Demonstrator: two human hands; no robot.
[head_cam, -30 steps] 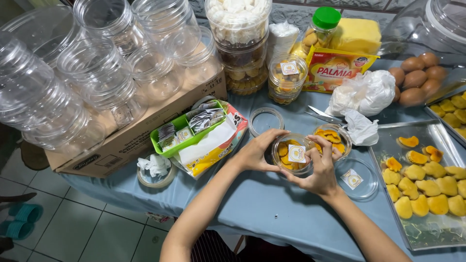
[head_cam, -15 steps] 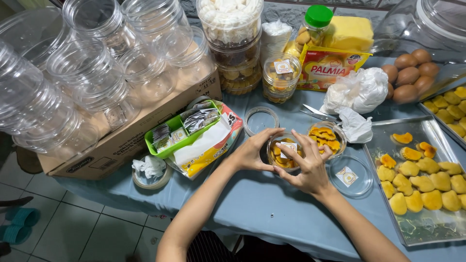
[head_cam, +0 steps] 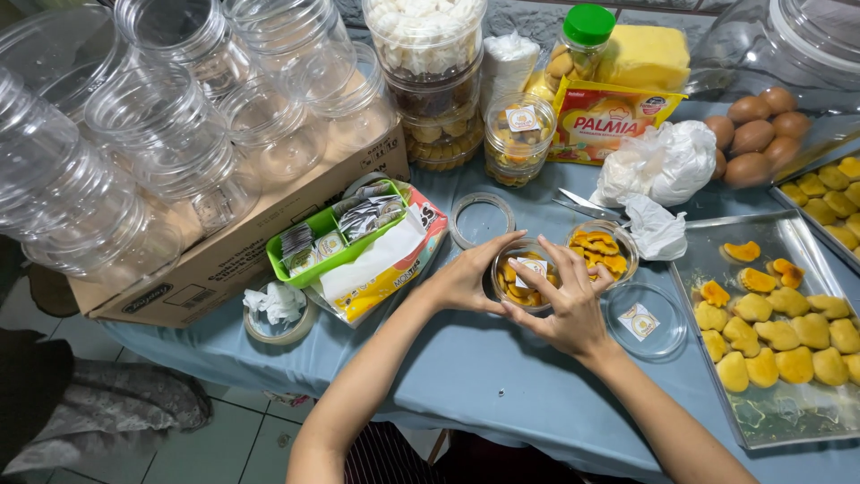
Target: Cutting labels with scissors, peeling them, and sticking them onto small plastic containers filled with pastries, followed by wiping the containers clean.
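A small clear round jar of orange cookies, closed with a clear lid that bears a white sticker, sits between my hands on the blue tablecloth. My left hand cups the jar's left side. My right hand lies over its right side and top, fingers spread on the lid. Just beyond my right hand stands an open jar of the same cookies. A loose clear lid with a sticker rests to the right.
A metal tray of yellow cookies fills the right side. A cardboard box of empty clear jars, a green basket, stacked filled jars, eggs, scissors and crumpled tissue crowd the back. Another empty lid lies nearby.
My right hand has slid further over the jar's lid, now covering part of the sticker. The view has shifted slightly, and a dark shape has appeared on the floor at lower left.
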